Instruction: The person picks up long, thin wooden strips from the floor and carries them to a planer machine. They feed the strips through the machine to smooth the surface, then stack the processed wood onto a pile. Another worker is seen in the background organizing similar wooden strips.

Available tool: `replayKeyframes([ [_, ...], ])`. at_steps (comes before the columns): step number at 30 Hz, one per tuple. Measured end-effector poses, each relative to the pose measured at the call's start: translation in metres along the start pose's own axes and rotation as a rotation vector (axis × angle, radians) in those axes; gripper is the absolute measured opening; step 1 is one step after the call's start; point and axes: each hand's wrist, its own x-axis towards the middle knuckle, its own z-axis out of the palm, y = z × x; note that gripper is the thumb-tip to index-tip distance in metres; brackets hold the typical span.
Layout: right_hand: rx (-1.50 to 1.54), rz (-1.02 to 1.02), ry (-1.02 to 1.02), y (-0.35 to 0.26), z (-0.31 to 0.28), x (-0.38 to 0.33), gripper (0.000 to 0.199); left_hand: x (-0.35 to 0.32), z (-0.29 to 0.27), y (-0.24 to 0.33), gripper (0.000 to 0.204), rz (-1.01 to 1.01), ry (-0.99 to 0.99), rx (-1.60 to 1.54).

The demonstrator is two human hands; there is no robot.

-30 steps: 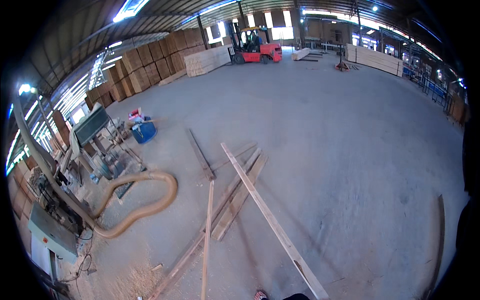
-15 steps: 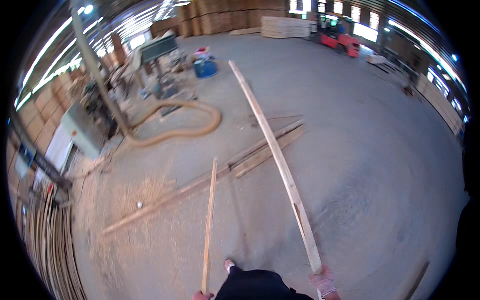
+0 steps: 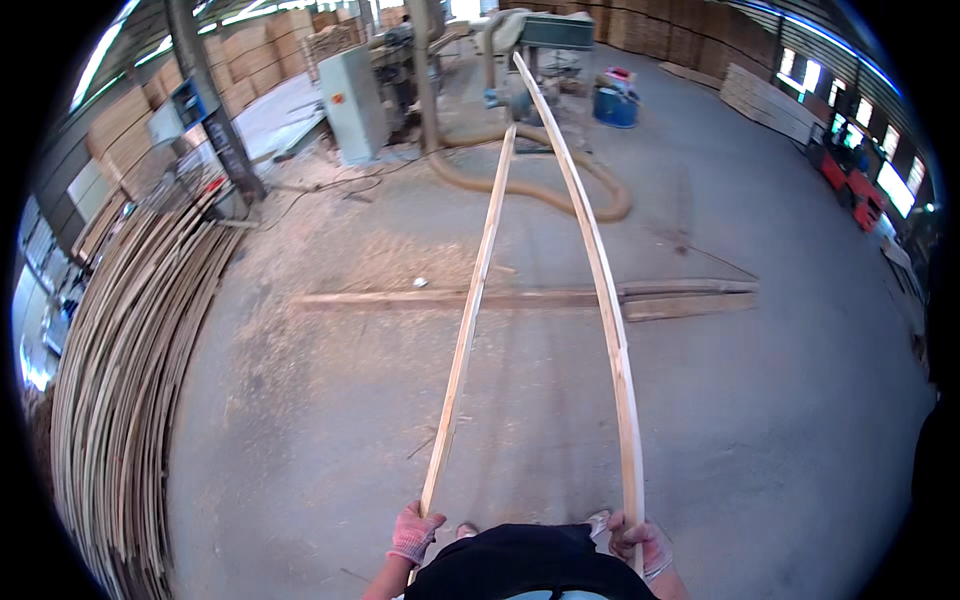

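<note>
In a pinkish work glove, my left hand (image 3: 411, 535) is closed around the near end of a long thin wooden strip (image 3: 470, 320). My right hand (image 3: 642, 546), gloved too, grips a second long wooden strip (image 3: 605, 280) close to its near end. Both strips point away from me and lean toward each other at their far ends. The tip of the right one reaches higher in the view, in front of a dark green machine (image 3: 556, 32). Below the strips, rough timber beams (image 3: 690, 300) lie crosswise on the floor.
A large pile of long thin strips (image 3: 130, 400) lies at the left. Sawdust (image 3: 400, 260) covers the floor near a tan hose (image 3: 530, 190). Beyond are a grey cabinet (image 3: 352, 108), a blue drum (image 3: 615, 107) and, far right, a red forklift (image 3: 855, 190).
My view has swung left, so the strip pile and cabinet show more fully. The far ends of the two strips have come closer together. Both hands keep their hold.
</note>
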Motion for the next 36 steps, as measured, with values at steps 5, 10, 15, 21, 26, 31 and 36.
replayKeyframes([
  [5, 0.296, 0.199, -0.51, 0.055, 0.078, 0.055, 0.02, 0.004, -0.12, -0.034, 0.039, 0.028, 0.102, -0.13],
  [10, 0.285, 0.312, -0.504, 0.075, 0.168, 0.083, 0.023, 0.022, -0.202, -0.058, 0.035, -0.034, 0.201, -0.281],
  [15, 0.075, 0.291, -0.431, 0.085, 0.244, 0.16, 0.034, 0.077, -0.289, -0.057, 0.028, 0.015, 0.337, -0.414],
  [21, -0.236, 0.238, -0.379, 0.115, 0.372, 0.301, 0.037, 0.154, -0.422, -0.084, 0.03, 0.021, 0.392, -0.398],
  [26, -0.596, 0.076, -0.052, 0.149, 0.532, 0.389, 0.026, 0.184, -0.559, -0.102, 0.037, -0.116, 0.533, -0.276],
  [31, -0.832, -0.031, 0.087, 0.191, 0.623, 0.451, 0.03, 0.236, -0.662, -0.158, 0.044, -0.205, 0.557, -0.103],
  [36, -0.797, -0.142, 0.237, 0.278, 0.72, 0.509, 0.038, 0.324, -0.812, -0.155, 0.046, -0.181, 0.475, 0.054],
])
